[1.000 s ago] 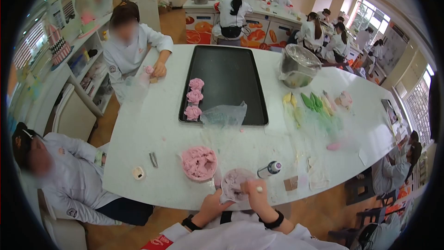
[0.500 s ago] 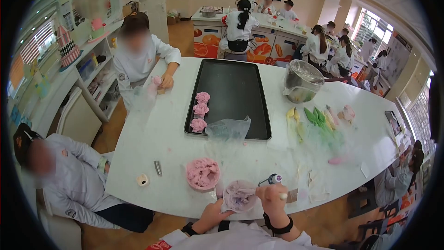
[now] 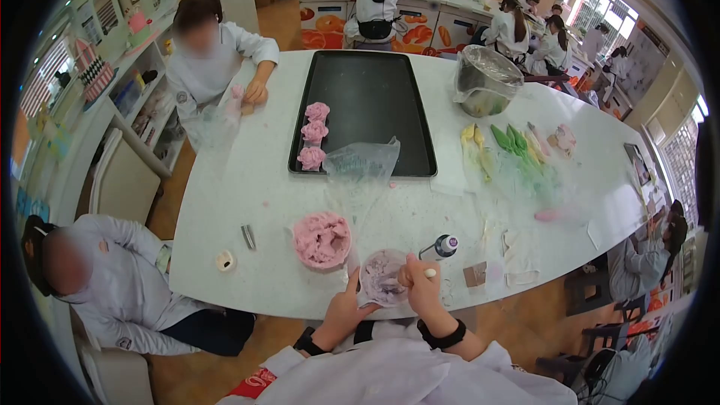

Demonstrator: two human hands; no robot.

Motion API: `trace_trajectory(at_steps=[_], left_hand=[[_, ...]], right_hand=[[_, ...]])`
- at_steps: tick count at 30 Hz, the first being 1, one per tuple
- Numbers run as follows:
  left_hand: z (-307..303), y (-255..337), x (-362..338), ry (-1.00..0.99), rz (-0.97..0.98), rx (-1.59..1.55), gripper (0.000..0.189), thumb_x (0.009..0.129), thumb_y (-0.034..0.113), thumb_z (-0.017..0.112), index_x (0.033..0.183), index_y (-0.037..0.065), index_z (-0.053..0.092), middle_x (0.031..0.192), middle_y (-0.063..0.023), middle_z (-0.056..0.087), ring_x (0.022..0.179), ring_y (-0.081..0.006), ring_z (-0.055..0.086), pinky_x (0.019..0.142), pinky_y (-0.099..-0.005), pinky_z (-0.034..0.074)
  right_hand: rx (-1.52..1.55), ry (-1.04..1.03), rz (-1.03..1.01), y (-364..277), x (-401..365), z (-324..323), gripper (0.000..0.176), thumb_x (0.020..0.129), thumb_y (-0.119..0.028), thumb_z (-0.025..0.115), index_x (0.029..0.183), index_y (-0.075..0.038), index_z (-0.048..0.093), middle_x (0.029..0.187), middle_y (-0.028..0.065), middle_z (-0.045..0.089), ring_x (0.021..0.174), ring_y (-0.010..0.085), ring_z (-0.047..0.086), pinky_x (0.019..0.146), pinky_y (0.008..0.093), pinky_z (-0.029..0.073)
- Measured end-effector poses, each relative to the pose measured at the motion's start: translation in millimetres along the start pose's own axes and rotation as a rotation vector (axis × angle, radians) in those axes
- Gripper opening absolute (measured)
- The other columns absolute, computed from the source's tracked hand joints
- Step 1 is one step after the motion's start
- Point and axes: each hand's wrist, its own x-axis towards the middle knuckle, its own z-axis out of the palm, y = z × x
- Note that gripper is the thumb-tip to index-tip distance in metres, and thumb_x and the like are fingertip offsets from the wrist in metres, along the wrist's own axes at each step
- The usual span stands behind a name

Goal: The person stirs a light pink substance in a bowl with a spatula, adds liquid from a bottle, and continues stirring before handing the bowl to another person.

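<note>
At the near edge of the table stands a small bowl (image 3: 382, 276) of pale purple cream. My left hand (image 3: 346, 310) is at its left side, thumb and fingers against the rim. In my right hand (image 3: 421, 285) is a spatula with a pale round handle end (image 3: 430, 273); its blade is down in the bowl, mostly hidden. Just left is a bowl of pink cream (image 3: 322, 241). A small dark bottle with a white cap (image 3: 445, 246) lies behind my right hand. An empty-looking clear piping bag (image 3: 364, 161) lies partly on the black tray.
Pink piped flowers (image 3: 314, 132) line the left of the black tray (image 3: 373, 105). Yellow and green piping bags (image 3: 514, 144) and a bag-lined pot (image 3: 487, 81) are on the right. A co-worker (image 3: 214, 52) works at the far left; another person (image 3: 112, 277) sits at left.
The view has tilted down, so the table appears higher. My right hand has moved closer over the bowl with the spatula, uncovering the bottle more.
</note>
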Motion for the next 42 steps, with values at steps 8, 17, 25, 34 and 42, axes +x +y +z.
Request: trace_trajectory(at_steps=[8,17,25,34,42], left_hand=[[-1.2,3.9,-4.1,0.010,0.066,-0.042,0.090,0.074,0.037,0.075,0.140,0.000,0.026,0.084,-0.0266,0.063,0.073,-0.0431,0.061,0.059,-0.0453,0.047],[3.5,-2.2,-6.6,0.036,0.028,0.008,0.088,0.072,0.032,0.077,0.139,0.000,0.029,0.082,-0.0253,0.063,0.071,-0.0425,0.061,0.059,-0.0453,0.047],[-0.3,6.1,-8.3,-0.007,-0.056,-0.049,0.091,0.070,0.030,0.078,0.141,0.002,0.028,0.084,-0.0254,0.063,0.071,-0.0424,0.061,0.060,-0.0444,0.047],[2.7,-1.4,-9.6,-0.013,-0.096,0.025,0.094,0.070,0.033,0.077,0.142,0.001,0.025,0.088,-0.0258,0.063,0.073,-0.0423,0.061,0.062,-0.0439,0.048],[-2.8,3.1,-9.0,-0.033,-0.120,0.011,0.094,0.070,0.036,0.076,0.143,0.004,0.026,0.089,-0.0241,0.063,0.071,-0.0426,0.060,0.062,-0.0459,0.048]], right_hand=[[-0.017,0.054,-0.090,25.4,-4.3,-10.2,0.050,0.096,-0.015,0.047,0.051,-0.007,0.029,0.046,-0.0009,0.030,0.043,0.0098,0.027,0.044,0.0288,0.019],[-0.190,-0.377,-0.077,-53.3,0.6,-17.4,0.048,0.094,-0.022,0.051,0.053,-0.002,0.037,0.046,0.0009,0.038,0.043,0.0100,0.033,0.042,0.0284,0.025],[-0.126,-0.133,-0.152,39.3,12.4,-2.5,0.049,0.096,-0.019,0.050,0.052,-0.005,0.031,0.046,-0.0006,0.032,0.044,0.0094,0.028,0.042,0.0281,0.020],[0.060,-0.303,-0.287,-14.7,34.3,-6.2,0.050,0.096,-0.024,0.047,0.052,-0.005,0.033,0.046,0.0025,0.035,0.041,0.0165,0.030,0.043,0.0309,0.023],[-0.408,-0.550,-0.287,-21.9,-16.2,-3.7,0.037,0.091,-0.019,0.051,0.058,-0.004,0.043,0.054,0.0098,0.043,0.046,0.0278,0.044,0.045,0.0367,0.032]])
